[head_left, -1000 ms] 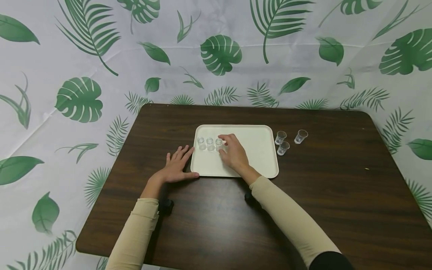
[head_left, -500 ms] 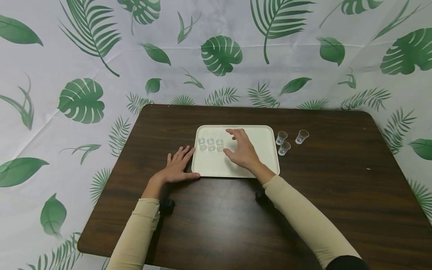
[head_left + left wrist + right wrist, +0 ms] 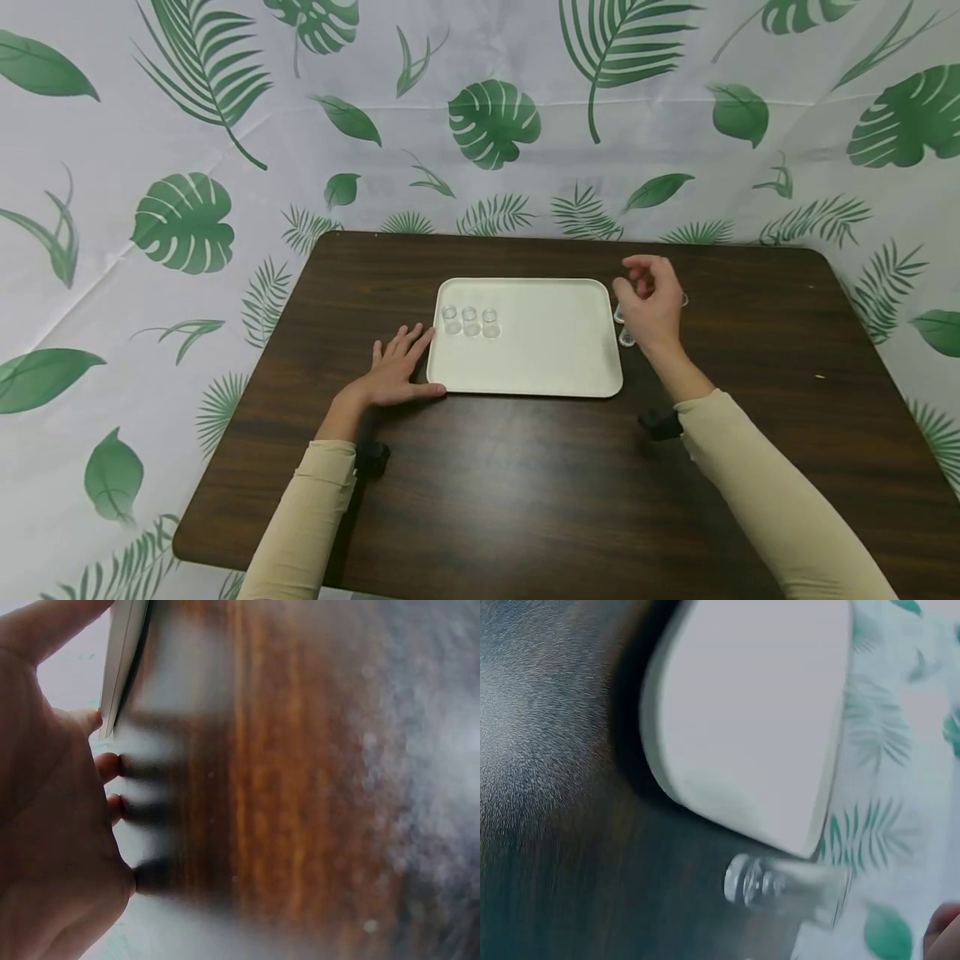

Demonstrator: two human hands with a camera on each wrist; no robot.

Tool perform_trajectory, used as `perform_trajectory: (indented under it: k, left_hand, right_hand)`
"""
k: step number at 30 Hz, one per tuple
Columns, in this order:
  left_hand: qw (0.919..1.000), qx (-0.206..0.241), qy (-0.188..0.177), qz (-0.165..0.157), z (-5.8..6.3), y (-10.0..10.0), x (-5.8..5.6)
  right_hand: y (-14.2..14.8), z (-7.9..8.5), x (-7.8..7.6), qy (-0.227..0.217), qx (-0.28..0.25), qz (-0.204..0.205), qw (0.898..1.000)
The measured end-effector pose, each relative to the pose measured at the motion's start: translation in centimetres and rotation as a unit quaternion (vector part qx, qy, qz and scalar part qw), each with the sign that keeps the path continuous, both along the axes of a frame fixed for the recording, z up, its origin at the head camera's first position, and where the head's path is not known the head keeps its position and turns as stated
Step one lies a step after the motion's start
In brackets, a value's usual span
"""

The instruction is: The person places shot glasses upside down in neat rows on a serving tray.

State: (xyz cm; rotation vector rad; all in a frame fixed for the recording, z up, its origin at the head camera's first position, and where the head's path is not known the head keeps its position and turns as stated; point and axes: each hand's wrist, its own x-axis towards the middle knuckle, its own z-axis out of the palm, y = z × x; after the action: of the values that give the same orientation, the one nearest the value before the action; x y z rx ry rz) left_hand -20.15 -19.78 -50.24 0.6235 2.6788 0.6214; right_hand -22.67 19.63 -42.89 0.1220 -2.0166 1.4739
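Three small clear shot glasses (image 3: 470,322) stand in a row on the left part of a cream tray (image 3: 555,350), their narrower ends upward. My left hand (image 3: 392,377) lies with spread fingers at the tray's left edge, its thumb by the front left corner. Over the shot glasses to the right of the tray, my right hand (image 3: 651,302) hovers with bent fingers and nothing between them. It partly hides these glasses in the head view. One upright shot glass (image 3: 787,889) shows in the right wrist view beside the tray's end, with a fingertip (image 3: 943,930) at the lower right.
The dark wooden table (image 3: 480,492) has rounded corners. A white cloth with green leaf prints (image 3: 495,192) hangs behind and around it. A tiny yellowish scrap (image 3: 820,377) lies on the right part of the table.
My right hand has let go of the third shot glass on the tray, drawn back and moved right to the glasses beside the tray. My left hand has stayed in place.
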Motion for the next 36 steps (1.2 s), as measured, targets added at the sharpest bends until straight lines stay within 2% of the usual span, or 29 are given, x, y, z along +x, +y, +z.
perform_trajectory:
  k: [3, 6, 8, 10, 12, 14, 17, 21, 24, 30, 36]
  left_hand:
    - [1.0, -0.003, -0.001, 0.0, -0.1, 0.0, 0.0]
    - [1.0, -0.005, 0.002, 0.0, -0.2, 0.1, -0.1]
    - [1.0, -0.004, 0.005, 0.0, -0.3, 0.1, -0.1]
    - [1.0, -0.003, 0.005, 0.0, -0.2, 0.1, 0.0]
    - [1.0, -0.002, 0.005, 0.0, -0.2, 0.1, 0.0]
    - [1.0, -0.005, 0.002, 0.0, -0.3, 0.2, 0.0]
    - [1.0, -0.009, -0.001, 0.0, -0.3, 0.1, 0.0]
    - [0.9999, -0.011, -0.008, 0.0, -0.2, 0.1, -0.1]
    - [0.9999, -0.009, -0.009, -0.002, -0.1, 0.2, -0.2]
    - [0.9999, -0.011, -0.006, -0.004, -0.1, 0.1, -0.4]
    - [0.9999, -0.01, -0.01, -0.003, -0.2, 0.0, -0.2]
  right_hand:
    - [2.5, -0.5, -0.5, -0.042, -0.092, -0.072, 0.992]
    - [5.1, -2.0, -1.3, -0.08, -0.182, -0.124, 0.972]
    - [6.5, -2.8, -1.3, -0.115, -0.219, -0.149, 0.957]
    - [7.6, -3.8, -1.2, -0.159, -0.227, -0.168, 0.946]
    - [8.5, -4.6, -1.1, -0.206, -0.217, -0.176, 0.938]
    - [9.2, -5.4, -0.8, -0.247, -0.187, -0.178, 0.934]
    - [9.8, -6.3, -0.7, -0.283, -0.152, -0.16, 0.933]
    - [10.3, -7.0, -0.6, -0.322, -0.095, -0.116, 0.935]
    - [10.6, -7.3, -0.6, -0.337, -0.062, -0.079, 0.936]
    - [10.8, -7.6, -0.7, -0.335, 0.002, -0.026, 0.942]
    - [10.9, -7.6, -0.8, -0.344, 0.068, -0.023, 0.936]
